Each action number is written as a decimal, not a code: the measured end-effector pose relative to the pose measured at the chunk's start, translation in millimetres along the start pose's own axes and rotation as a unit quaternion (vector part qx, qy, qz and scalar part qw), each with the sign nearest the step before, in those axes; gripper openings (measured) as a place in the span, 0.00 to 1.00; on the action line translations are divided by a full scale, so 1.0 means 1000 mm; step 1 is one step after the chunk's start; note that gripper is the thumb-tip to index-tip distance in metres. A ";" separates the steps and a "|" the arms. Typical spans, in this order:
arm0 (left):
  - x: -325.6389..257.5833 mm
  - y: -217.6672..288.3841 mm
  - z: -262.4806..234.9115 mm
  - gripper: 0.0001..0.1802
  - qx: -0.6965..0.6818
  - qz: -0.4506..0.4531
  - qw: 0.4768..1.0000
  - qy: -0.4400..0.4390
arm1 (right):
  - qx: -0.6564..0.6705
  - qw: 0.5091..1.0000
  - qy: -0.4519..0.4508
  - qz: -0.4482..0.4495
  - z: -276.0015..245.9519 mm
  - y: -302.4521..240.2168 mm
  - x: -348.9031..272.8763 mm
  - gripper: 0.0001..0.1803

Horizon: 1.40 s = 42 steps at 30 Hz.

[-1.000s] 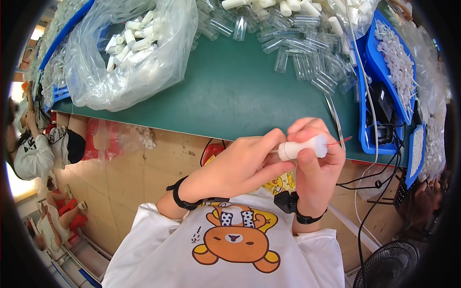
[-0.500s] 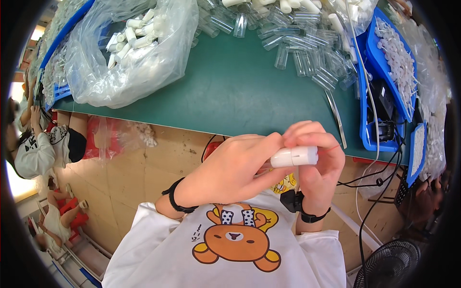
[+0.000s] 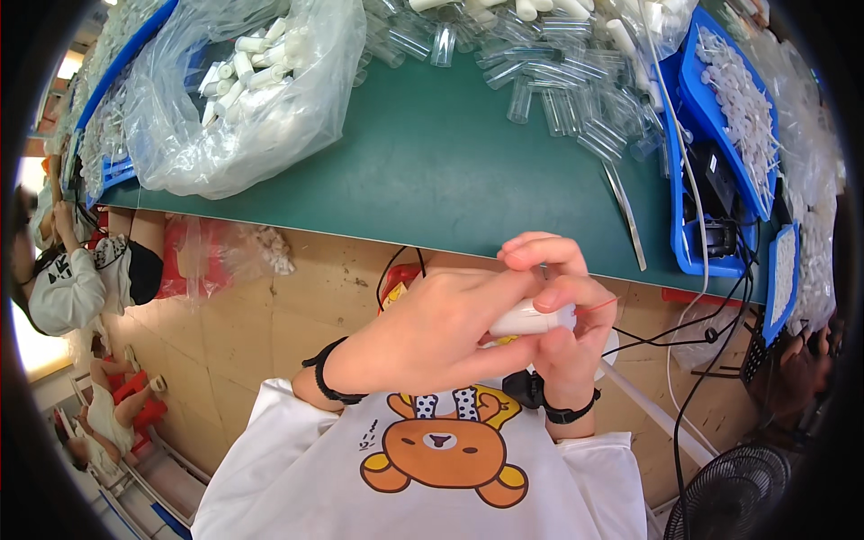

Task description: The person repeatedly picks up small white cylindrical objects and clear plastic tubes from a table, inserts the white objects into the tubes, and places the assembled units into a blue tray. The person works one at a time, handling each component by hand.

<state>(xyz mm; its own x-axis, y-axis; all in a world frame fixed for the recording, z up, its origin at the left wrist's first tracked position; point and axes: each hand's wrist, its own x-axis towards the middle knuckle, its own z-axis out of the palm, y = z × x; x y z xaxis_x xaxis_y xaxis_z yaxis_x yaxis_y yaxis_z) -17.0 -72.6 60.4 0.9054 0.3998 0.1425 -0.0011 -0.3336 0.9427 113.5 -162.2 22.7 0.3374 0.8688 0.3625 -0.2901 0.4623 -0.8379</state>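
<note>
Packaging noted on the green-topped worktable. One large clear plastic bag, crumpled and open-mouthed, lies at the table's left end and reaches its near edge; it is filled with white cylindrical plastic pieces.

More clear plastic bags of small white parts are heaped at the table's right end, beyond the blue plastic tray.

A further clear plastic bag with pale contents sits below the table's near edge, toward its left, against something red.

No labels, signs or screens can be made out.
</note>
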 end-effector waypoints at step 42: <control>0.001 -0.055 0.055 0.17 -0.535 -0.265 0.795 0.108 | 0.186 0.961 0.001 0.205 0.016 0.031 0.002 0.26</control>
<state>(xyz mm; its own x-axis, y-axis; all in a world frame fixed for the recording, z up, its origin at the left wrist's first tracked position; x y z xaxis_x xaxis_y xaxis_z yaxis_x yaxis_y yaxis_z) 7.1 -100.4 -7.6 0.8049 0.4190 -0.4202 -0.1101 0.8012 0.5882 90.9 -142.9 4.1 0.1287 0.9912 0.0318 -0.6986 0.1134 -0.7064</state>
